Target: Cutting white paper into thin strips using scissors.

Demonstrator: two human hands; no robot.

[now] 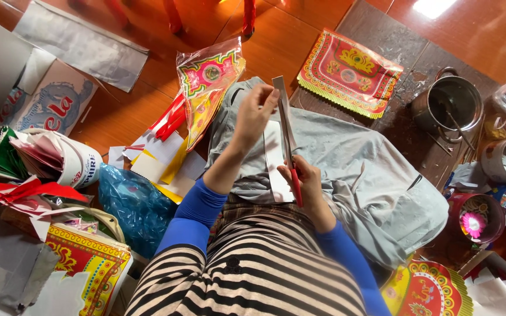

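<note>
I see left hand (257,111) fingers pinching top of thin grey-white paper strip (284,114); strip runs 12-to-6; right hand (301,178), at 6, grips red-handled scissors (293,167).

At one o'clock a red-and-gold printed paper sheet (348,72) lies on the floor. At two o'clock stands a round metal pot (447,105). A crumpled blue plastic bag (134,206) sits at eight o'clock.
</note>
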